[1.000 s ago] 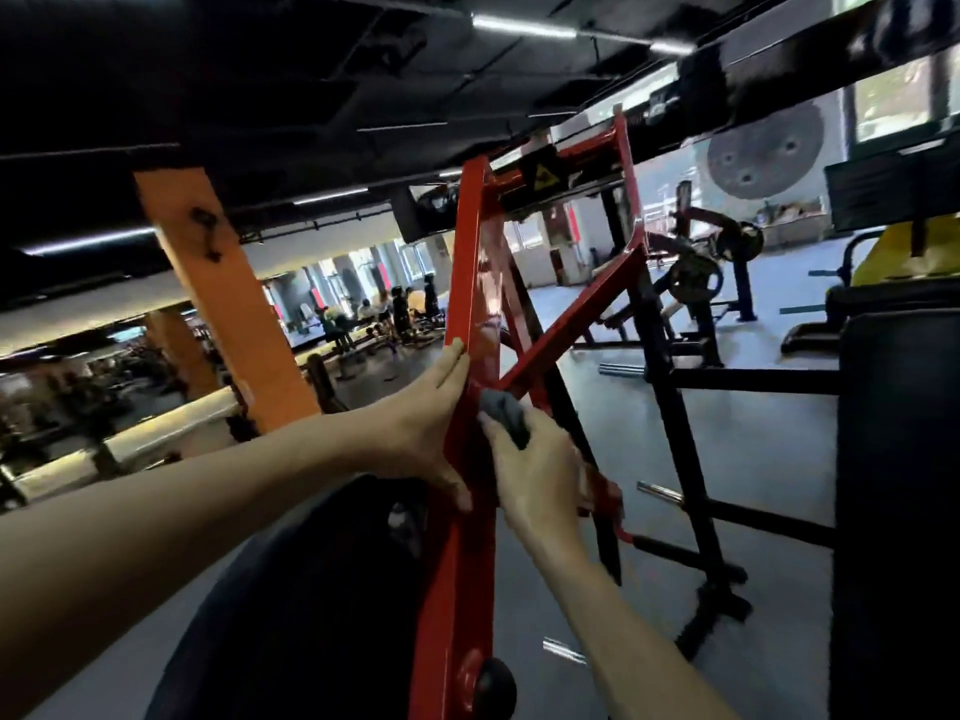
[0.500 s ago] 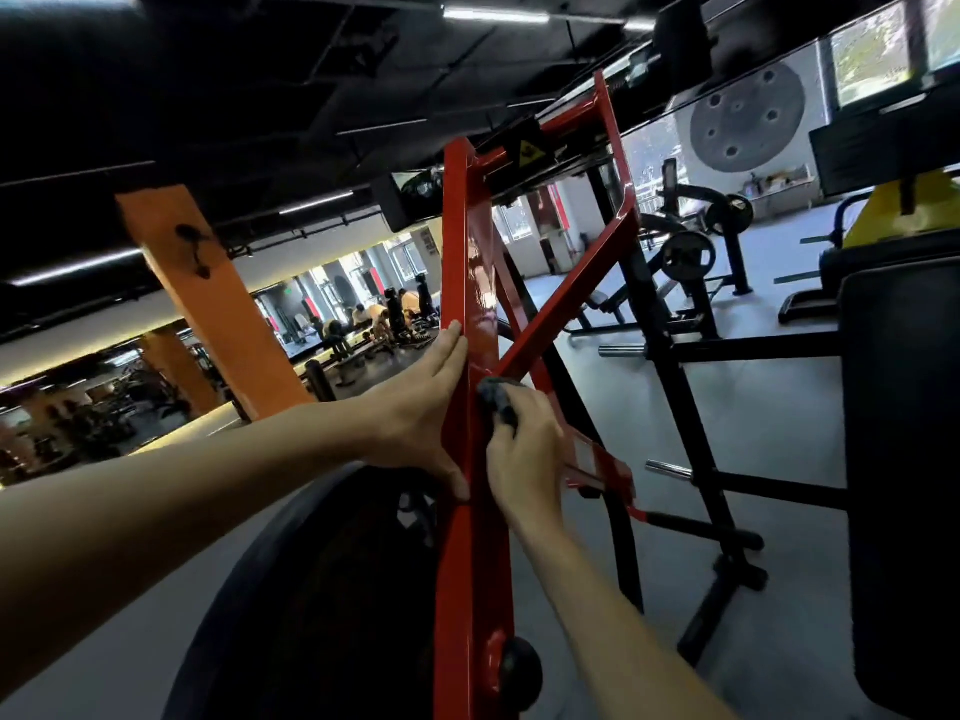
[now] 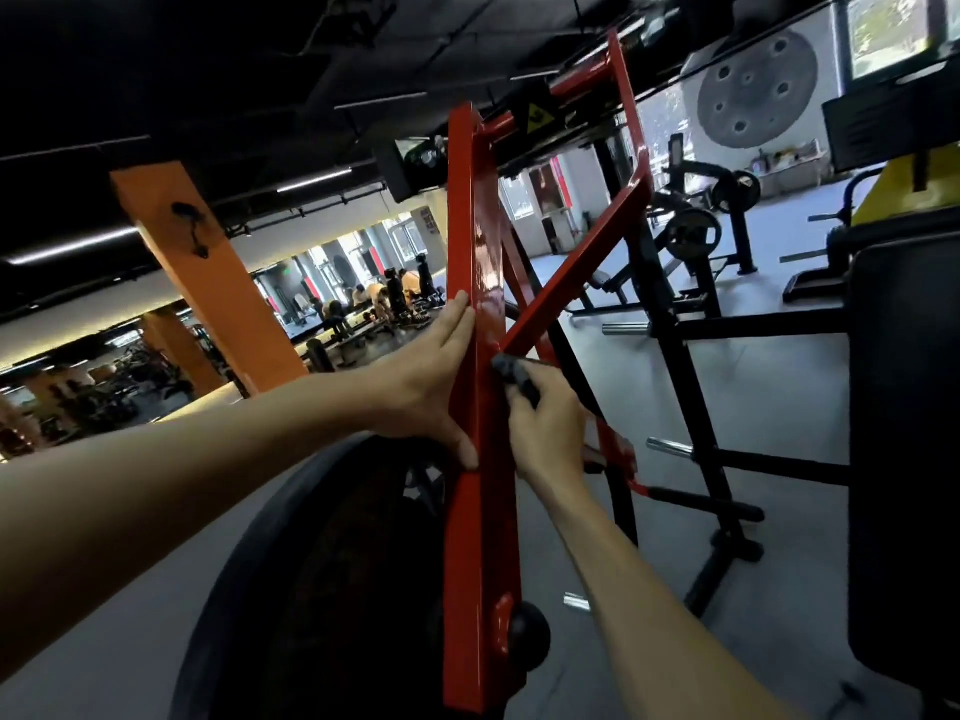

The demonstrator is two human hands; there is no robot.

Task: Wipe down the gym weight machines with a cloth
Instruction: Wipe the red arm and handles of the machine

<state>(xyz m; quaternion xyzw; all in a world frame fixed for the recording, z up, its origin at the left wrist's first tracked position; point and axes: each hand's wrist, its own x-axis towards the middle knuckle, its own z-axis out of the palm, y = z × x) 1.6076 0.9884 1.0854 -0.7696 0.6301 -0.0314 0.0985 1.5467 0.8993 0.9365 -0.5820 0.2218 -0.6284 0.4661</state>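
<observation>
A dark grey cloth (image 3: 511,375) is sitting bunched in the right hand (image 3: 545,426), whose fingers are curling round it and pressing it against the right edge of the red upright beam (image 3: 480,314) of a weight machine, just where a red diagonal brace (image 3: 576,275) is meeting that beam. The left hand (image 3: 426,384) is lying flat against the beam's left face, fingers straight and together and pointing up, thumb reaching down along the metal, gripping nothing. The two hands are facing each other across the beam, at about its middle. The beam is running from a red top crossbar (image 3: 582,83) with a yellow warning sticker (image 3: 539,116) beside it, down to a black round knob (image 3: 527,635) near its lower end. A large black weight plate (image 3: 311,579) is standing just left of the beam, below the left forearm. To the right, a black rack (image 3: 691,402) with chrome-tipped pegs is standing on the grey floor (image 3: 774,387), and a black upholstered pad (image 3: 906,459) is filling the right edge of the view. Behind, an orange pillar (image 3: 208,272) is rising at the left, other machines with plates are standing further off, and several people are gathering in the distant lit area, too small to make out clearly.
</observation>
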